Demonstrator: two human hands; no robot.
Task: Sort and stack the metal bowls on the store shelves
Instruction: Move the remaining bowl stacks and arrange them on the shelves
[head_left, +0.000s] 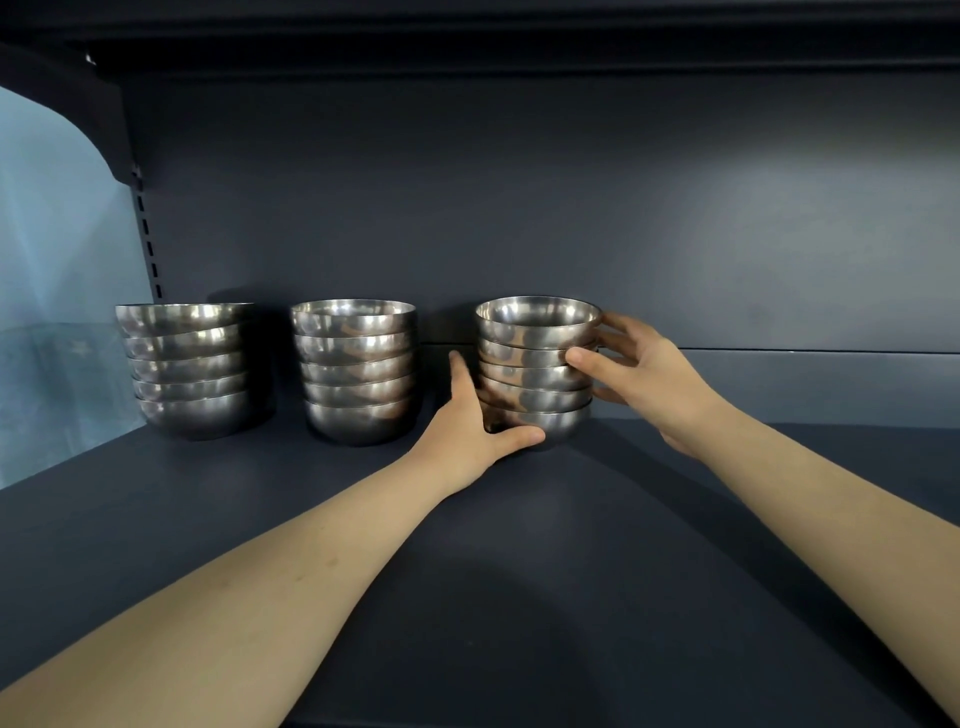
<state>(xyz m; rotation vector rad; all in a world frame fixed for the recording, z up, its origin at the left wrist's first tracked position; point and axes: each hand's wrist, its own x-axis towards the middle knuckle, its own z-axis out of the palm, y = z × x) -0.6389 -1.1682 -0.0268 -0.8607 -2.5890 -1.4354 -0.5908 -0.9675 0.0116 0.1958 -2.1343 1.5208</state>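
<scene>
Three stacks of shiny metal bowls stand in a row near the back of a dark blue shelf (519, 571). The left stack (189, 369) and the middle stack (356, 369) stand untouched, each of several bowls. My hands hold the right stack (537, 358) from both sides. My left hand (470, 421) grips its lowest bowls, thumb curled under the front and fingers up the left side. My right hand (639, 369) holds the upper bowls, thumb on the front and fingers curled round the right side.
The shelf's dark back panel (519, 208) rises just behind the stacks, and another shelf hangs overhead. At the far left a slotted upright (148, 244) borders a pale translucent side panel (57, 260). Bare shelf surface lies in front of the stacks and to their right.
</scene>
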